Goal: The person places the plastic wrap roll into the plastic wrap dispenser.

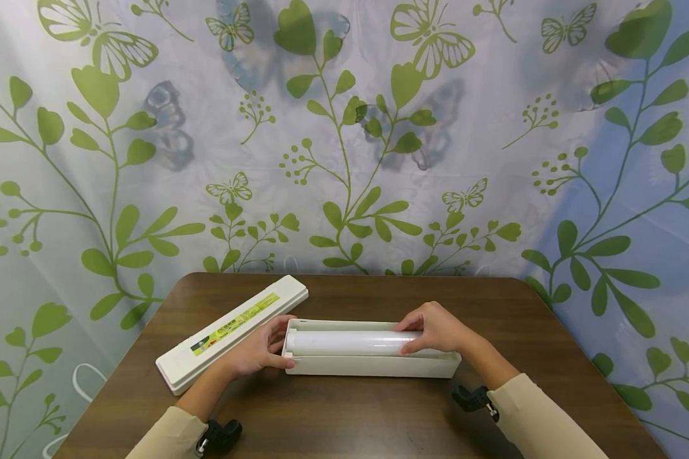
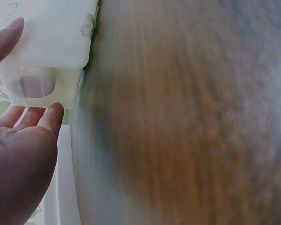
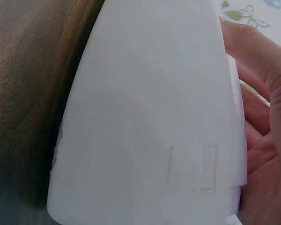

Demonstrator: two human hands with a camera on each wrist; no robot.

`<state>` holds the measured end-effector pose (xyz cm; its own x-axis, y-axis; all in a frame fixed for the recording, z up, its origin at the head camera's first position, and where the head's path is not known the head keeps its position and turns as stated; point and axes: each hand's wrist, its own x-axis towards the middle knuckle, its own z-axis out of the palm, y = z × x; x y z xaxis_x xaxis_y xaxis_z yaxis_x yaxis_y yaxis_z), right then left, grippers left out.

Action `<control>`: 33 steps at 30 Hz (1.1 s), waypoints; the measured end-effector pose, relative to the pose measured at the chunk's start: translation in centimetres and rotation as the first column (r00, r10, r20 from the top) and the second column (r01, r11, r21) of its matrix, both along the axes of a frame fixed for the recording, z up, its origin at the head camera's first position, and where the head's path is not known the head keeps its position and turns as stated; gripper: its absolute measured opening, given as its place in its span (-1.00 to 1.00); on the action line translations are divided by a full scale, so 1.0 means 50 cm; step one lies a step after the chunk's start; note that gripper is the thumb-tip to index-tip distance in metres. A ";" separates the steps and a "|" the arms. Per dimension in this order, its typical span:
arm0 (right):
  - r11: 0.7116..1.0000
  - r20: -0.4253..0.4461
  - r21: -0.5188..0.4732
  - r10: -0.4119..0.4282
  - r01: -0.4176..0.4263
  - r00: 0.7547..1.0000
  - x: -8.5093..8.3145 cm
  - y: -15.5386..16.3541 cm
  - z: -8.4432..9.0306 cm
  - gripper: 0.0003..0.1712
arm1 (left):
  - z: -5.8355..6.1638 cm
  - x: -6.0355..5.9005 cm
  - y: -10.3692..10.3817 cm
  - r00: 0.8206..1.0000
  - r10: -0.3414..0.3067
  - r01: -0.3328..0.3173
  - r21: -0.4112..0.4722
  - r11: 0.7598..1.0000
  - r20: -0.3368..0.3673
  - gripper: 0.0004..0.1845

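Observation:
A long white dispenser box (image 1: pixel 373 366) lies lengthwise on the table, its top off. Inside it is a glossy white roll of cling film (image 1: pixel 344 343). My left hand (image 1: pixel 262 347) holds the box's left end, thumb at the front side and fingers behind. In the left wrist view, a square opening in the box end (image 2: pixel 37 86) shows the roll's round end. Toward the box's right end, my right hand (image 1: pixel 433 328) reaches over the rim and pinches the roll between thumb and fingers. The box's front wall (image 3: pixel 140 93) hides part of that hand in the right wrist view.
A long white lid (image 1: pixel 235 331) with a green and yellow label lies slantwise on the brown wooden table (image 1: pixel 367 421), behind and left of the box. A patterned curtain (image 1: pixel 344 140) hangs just past the table's far edge. Dark straps circle both wrists.

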<state>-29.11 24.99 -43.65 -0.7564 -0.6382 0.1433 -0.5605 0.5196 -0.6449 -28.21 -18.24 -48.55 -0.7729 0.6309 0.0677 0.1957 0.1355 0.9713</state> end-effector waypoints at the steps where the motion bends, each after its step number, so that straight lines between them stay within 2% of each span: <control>1: 1.000 -0.011 -0.003 0.005 -0.005 1.000 0.000 0.001 -0.001 -0.62 | 0.000 0.000 0.000 1.000 -0.001 0.001 0.001 1.000 0.000 -0.01; 6: 1.000 -0.041 -0.007 0.008 -0.008 0.999 0.000 0.002 -0.008 -0.62 | -0.002 -0.001 -0.001 1.000 -0.007 0.007 0.010 1.000 -0.005 -0.02; 20: 0.997 0.013 0.032 -0.067 0.066 0.998 0.006 0.000 -0.014 -0.57 | 0.000 0.000 -0.001 1.000 -0.018 0.018 0.018 1.000 -0.004 -0.03; 33: 0.997 -0.033 0.034 -0.073 0.074 0.997 0.012 0.007 -0.023 -0.52 | -0.002 -0.001 -0.001 1.000 -0.019 0.019 0.005 1.000 -0.006 -0.04</control>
<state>-28.51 25.32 -44.82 -0.7972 -0.5858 0.1461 -0.5394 0.5823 -0.6083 -28.25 -18.29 -48.64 -0.7601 0.6453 0.0758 0.2044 0.1268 0.9706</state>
